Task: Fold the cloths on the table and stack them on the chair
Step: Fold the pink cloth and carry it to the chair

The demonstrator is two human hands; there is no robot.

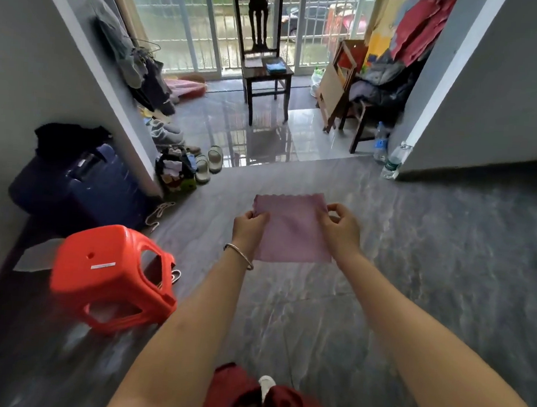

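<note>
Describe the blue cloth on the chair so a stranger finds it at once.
Before the glass doors at the far end stands a dark wooden chair. On its seat's right side lies the blue cloth, folded, unlike the purple cloth held spread in the foreground.

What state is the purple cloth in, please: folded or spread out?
Spread: the purple cloth is stretched flat between the left hand and right hand, each pinching a side edge.

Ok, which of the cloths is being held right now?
The purple cloth, pinched at its sides by the left hand and right hand; the blue cloth lies on the dark chair.
</note>
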